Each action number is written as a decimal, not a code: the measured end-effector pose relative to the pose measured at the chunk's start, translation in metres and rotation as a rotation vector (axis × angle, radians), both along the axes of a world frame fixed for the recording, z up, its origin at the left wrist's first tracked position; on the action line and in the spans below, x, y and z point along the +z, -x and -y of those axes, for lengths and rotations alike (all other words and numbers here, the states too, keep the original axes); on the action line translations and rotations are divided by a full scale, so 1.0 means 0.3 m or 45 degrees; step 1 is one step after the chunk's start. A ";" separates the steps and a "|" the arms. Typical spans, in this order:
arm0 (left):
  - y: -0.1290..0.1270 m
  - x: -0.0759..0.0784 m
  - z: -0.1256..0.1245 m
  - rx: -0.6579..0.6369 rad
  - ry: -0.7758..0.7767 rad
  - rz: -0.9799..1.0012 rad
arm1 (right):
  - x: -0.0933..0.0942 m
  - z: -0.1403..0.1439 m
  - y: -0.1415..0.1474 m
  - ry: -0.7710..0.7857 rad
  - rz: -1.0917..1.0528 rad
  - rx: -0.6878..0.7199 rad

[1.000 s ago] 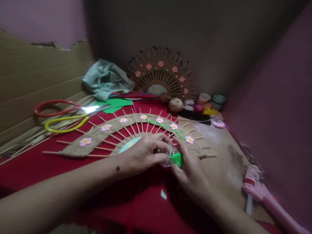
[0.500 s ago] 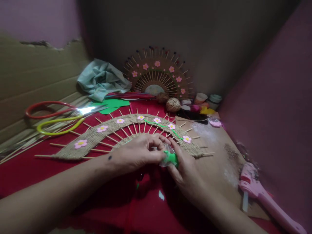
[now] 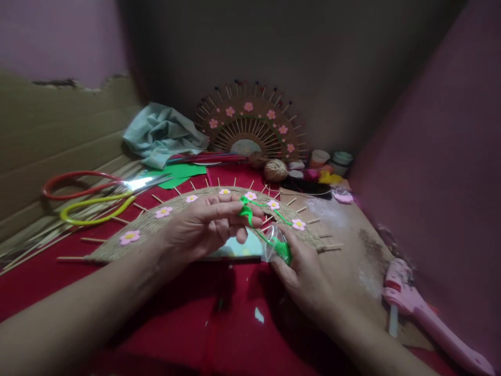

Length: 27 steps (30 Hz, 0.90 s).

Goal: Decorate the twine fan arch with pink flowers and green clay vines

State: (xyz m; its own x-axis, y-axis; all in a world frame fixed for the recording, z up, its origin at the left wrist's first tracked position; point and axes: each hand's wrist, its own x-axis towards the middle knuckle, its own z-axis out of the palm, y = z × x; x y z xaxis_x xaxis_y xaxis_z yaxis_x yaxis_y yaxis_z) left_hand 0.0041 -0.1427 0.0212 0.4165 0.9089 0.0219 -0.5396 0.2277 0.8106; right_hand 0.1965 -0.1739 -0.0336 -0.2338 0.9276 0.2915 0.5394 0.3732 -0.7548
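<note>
Left hand [image 3: 199,227] pinches green strip [image 3: 246,213]; right hand [image 3: 303,271] grips clear bag [image 3: 276,245]. No legible writing.

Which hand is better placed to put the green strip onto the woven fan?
Probably the left hand: it pinches the green strip above the woven fan, while the right hand holds the small clear bag.

Left hand [image 3: 199,227] raised, fingertips pinched in a tight grip, right hand [image 3: 303,274] lower, fingers curled closed
</note>
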 end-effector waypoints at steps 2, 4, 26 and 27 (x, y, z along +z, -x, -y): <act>0.007 0.007 0.000 0.044 0.068 0.054 | 0.003 -0.001 -0.002 -0.005 -0.003 -0.009; 0.016 0.012 -0.001 0.043 0.090 0.109 | 0.004 -0.002 -0.003 -0.024 -0.011 -0.016; -0.035 -0.057 0.022 -0.236 -0.035 -0.494 | 0.049 0.000 -0.013 -0.113 -0.031 0.006; -0.039 -0.063 0.024 -0.255 -0.071 -0.558 | 0.045 0.001 -0.014 -0.159 0.026 -0.004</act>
